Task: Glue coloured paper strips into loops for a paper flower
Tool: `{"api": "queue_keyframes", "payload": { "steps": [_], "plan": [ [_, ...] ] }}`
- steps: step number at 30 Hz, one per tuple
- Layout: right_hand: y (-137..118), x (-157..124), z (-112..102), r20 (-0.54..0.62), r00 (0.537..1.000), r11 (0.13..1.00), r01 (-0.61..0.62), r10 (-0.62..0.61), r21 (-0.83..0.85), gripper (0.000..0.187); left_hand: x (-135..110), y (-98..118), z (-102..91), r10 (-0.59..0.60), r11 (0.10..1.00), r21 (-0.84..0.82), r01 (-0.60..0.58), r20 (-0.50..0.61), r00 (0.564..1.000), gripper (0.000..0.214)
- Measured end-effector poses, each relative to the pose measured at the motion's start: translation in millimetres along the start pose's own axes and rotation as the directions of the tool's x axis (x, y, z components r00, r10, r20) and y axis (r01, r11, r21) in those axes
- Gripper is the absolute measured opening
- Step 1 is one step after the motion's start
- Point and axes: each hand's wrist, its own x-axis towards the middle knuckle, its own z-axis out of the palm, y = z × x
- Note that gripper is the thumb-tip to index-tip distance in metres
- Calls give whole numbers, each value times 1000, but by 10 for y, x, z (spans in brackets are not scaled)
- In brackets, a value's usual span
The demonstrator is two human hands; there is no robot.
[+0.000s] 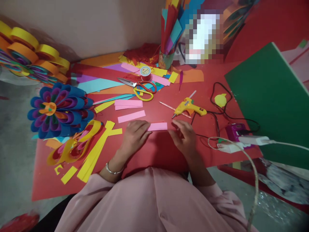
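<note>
Between my hands a short pink paper strip (pixel 158 126) lies along the red table, with a thin red line along its far edge. My left hand (pixel 135 137) pinches the strip's left end between thumb and fingers. Just off the right end, my right hand (pixel 185 138) has its thumb and fingers apart and holds nothing. Another pink strip (pixel 131 116) is beyond my left hand, and a small pile of pink strips (pixel 128 104) sits farther back. A yellow glue gun (pixel 189 107) rests beyond my right hand, beside a patterned pencil-like stick (pixel 166 105).
Scissors (pixel 140 86) and a thread spool (pixel 145 73) lie among coloured paper. At left are a blue paper flower (pixel 61 111), looped yellow paper (pixel 72 145) and yellow strips (pixel 93 158). Cables run to a purple power socket (pixel 235 130) near a green board (pixel 270 96).
</note>
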Motion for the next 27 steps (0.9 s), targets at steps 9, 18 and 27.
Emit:
{"api": "queue_keyframes", "payload": {
  "steps": [9, 18, 27],
  "plan": [
    [-25, -2, 19, -21, 973, 972, -232, 231, -26, 23, 14, -25, 54, -66, 998, 22, 66, -9, 998, 28],
    [10, -3, 54, -7, 973, 973, -229, 229, -18, 25, 65, -79, 148, -109, 991, -73, 110, 25, 994, 27],
    [31, -2, 70, 35, 979, 976, -194, 198, -95, 25, 78, -81, 142, -138, 985, -103, 141, 38, 990, 25]
  ]
}}
